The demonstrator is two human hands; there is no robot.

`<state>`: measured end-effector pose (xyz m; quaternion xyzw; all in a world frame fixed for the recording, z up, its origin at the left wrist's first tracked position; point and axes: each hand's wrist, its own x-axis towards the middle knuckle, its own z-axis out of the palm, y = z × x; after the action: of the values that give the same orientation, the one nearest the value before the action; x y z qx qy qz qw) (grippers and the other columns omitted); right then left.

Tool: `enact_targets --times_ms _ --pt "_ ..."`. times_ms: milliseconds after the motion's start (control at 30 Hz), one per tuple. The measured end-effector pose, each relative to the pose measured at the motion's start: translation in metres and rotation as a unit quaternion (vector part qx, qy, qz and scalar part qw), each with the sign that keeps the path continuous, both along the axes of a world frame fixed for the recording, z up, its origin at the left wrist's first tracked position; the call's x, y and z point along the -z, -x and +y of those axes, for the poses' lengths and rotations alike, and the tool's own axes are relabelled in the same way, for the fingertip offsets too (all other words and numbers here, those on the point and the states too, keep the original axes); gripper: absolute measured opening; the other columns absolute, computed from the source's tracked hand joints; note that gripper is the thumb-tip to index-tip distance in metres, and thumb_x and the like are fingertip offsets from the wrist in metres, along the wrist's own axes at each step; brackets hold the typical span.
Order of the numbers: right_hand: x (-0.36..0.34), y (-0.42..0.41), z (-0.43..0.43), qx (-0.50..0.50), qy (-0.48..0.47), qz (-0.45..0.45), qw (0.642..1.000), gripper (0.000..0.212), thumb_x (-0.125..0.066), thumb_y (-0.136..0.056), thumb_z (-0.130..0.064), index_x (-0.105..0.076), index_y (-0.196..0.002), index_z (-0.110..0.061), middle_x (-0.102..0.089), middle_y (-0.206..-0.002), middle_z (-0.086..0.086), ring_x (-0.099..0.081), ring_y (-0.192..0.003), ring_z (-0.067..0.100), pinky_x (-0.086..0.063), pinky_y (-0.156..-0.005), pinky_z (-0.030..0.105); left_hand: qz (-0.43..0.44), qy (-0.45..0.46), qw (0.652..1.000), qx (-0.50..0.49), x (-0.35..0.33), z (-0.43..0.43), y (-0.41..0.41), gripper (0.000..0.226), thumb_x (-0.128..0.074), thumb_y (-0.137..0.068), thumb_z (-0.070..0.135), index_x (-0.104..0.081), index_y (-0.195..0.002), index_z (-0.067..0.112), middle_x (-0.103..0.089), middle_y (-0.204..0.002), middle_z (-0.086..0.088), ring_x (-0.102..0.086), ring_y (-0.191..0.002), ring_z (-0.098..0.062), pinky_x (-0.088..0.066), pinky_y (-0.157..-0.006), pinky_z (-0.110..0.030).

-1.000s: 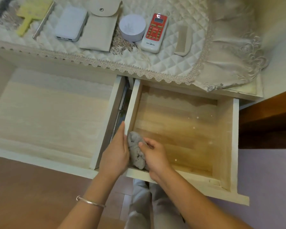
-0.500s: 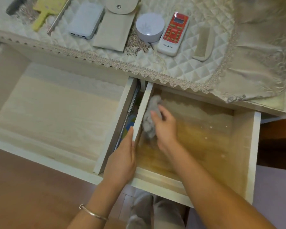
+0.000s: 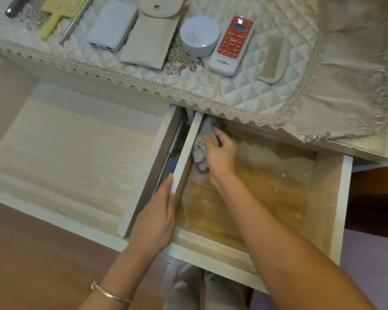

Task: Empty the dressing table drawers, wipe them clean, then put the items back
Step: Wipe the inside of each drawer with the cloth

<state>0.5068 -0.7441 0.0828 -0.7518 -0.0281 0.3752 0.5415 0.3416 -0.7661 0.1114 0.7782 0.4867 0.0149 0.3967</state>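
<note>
Right grip [image 3: 220, 153] clutches crumpled grey cloth [image 3: 199, 148] in upper-left corner of pale wooden drawer [image 3: 278, 198], frame centre. Left grip [image 3: 157, 220], fingers straight, braces drawer's side wall. Wiping step; next, likely sweep rightward across floor.

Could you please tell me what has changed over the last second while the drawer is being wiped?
The right hand, gripping the grey cloth, slid it along the left wall of the right drawer, from the front corner to the back corner. The left hand stayed against that wall. The remote and comb on top did not move.
</note>
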Motion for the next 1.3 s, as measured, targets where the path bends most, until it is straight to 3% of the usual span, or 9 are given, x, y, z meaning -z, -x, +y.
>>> enact_targets --times_ms 167,333,433,533,767,867,1100,1200,1300 --pt "-0.016 0.038 -0.046 -0.063 -0.004 0.046 0.997 0.031 -0.06 -0.088 -0.014 -0.061 -0.118 -0.022 -0.061 -0.119 0.0 -0.059 -0.107 0.015 -0.051 -0.094 0.033 -0.019 -0.035 0.999 -0.004 -0.009 0.024 -0.022 0.02 -0.029 -0.097 0.031 -0.046 -0.092 0.023 -0.054 -0.079 0.01 -0.054 -0.074 -0.011 -0.037 -0.059 -0.023" --pt "-0.019 0.05 -0.077 -0.093 0.01 0.179 0.979 0.024 -0.062 -0.087 -0.016 -0.062 -0.105 -0.031 -0.061 -0.118 -0.004 -0.058 -0.109 0.013 -0.048 -0.098 0.033 -0.054 -0.047 0.994 0.085 0.003 0.068 -0.078 0.036 -0.033 -0.097 0.033 -0.048 -0.118 0.007 -0.058 -0.11 -0.011 -0.052 -0.104 -0.026 -0.039 -0.084 -0.033" --pt "-0.013 0.037 -0.083 0.063 -0.047 0.243 0.967 0.023 -0.059 -0.088 -0.009 -0.063 -0.106 -0.022 -0.066 -0.114 0.005 -0.063 -0.1 0.017 -0.053 -0.089 0.032 -0.038 -0.024 0.995 0.094 0.01 0.074 -0.091 0.048 -0.041 -0.096 0.021 -0.027 -0.139 0.007 -0.045 -0.137 -0.014 -0.045 -0.121 -0.029 -0.034 -0.093 -0.03" --pt "-0.008 0.005 -0.086 0.331 -0.111 0.168 0.922 0.028 -0.054 -0.09 -0.003 -0.056 -0.117 -0.007 -0.063 -0.117 0.018 -0.063 -0.1 0.024 -0.052 -0.089 0.035 -0.03 -0.025 0.995 0.095 0.016 0.073 -0.086 0.055 -0.038 -0.097 0.018 -0.013 -0.145 0.009 -0.031 -0.148 -0.011 -0.037 -0.13 -0.028 -0.029 -0.1 -0.029" --pt "-0.002 -0.079 -0.068 0.536 -0.129 -0.053 0.833 0.033 -0.049 -0.092 -0.001 -0.05 -0.124 -0.007 -0.056 -0.114 0.005 -0.06 -0.092 0.013 -0.052 -0.074 0.015 -0.059 -0.063 0.99 0.108 0.021 0.075 -0.081 0.055 -0.038 -0.096 0.02 -0.013 -0.146 0.015 -0.056 -0.122 -0.016 -0.057 -0.099 -0.029 -0.034 -0.074 -0.022" --pt "0.009 -0.078 -0.031 0.572 -0.154 -0.081 0.802 0.026 -0.046 -0.088 0.011 -0.053 -0.103 -0.009 -0.055 -0.099 0.005 -0.056 -0.083 0.016 -0.05 -0.069 0.017 -0.061 -0.075 0.989 0.116 0.026 0.078 -0.08 0.057 -0.038 -0.096 0.021 -0.012 -0.146 0.017 -0.062 -0.101 -0.019 -0.059 -0.079 -0.028 -0.036 -0.063 -0.026" --pt "0.043 -0.002 0.027 0.248 -0.057 -0.092 0.963 0.019 -0.063 -0.08 -0.001 -0.065 -0.096 -0.012 -0.063 -0.096 0.008 -0.059 -0.091 0.021 -0.048 -0.091 0.039 -0.063 -0.058 0.988 0.127 0.029 0.083 -0.079 0.06 -0.04 -0.093 0.019 -0.011 -0.146 0.017 -0.062 -0.101 -0.018 -0.06 -0.081 -0.032 -0.04 -0.065 -0.032" --pt "0.041 -0.008 0.025 0.138 -0.047 -0.119 0.982 0.017 -0.064 -0.082 -0.005 -0.068 -0.098 -0.007 -0.065 -0.105 0.014 -0.061 -0.099 0.024 -0.048 -0.095 0.042 -0.065 -0.051 0.987 0.135 0.028 0.084 -0.08 0.059 -0.04 -0.093 0.018 -0.014 -0.145 0.016 -0.061 -0.105 -0.014 -0.059 -0.083 -0.03 -0.038 -0.066 -0.031" --pt "0.033 -0.008 0.024 0.184 -0.059 -0.107 0.975 0.015 -0.064 -0.082 -0.007 -0.068 -0.096 -0.01 -0.065 -0.092 0.003 -0.062 -0.093 0.019 -0.051 -0.088 0.034 -0.07 -0.043 0.987 0.138 0.028 0.084 -0.078 0.059 -0.04 -0.093 0.018 -0.013 -0.145 0.016 -0.062 -0.1 -0.012 -0.058 -0.077 -0.026 -0.037 -0.063 -0.029"
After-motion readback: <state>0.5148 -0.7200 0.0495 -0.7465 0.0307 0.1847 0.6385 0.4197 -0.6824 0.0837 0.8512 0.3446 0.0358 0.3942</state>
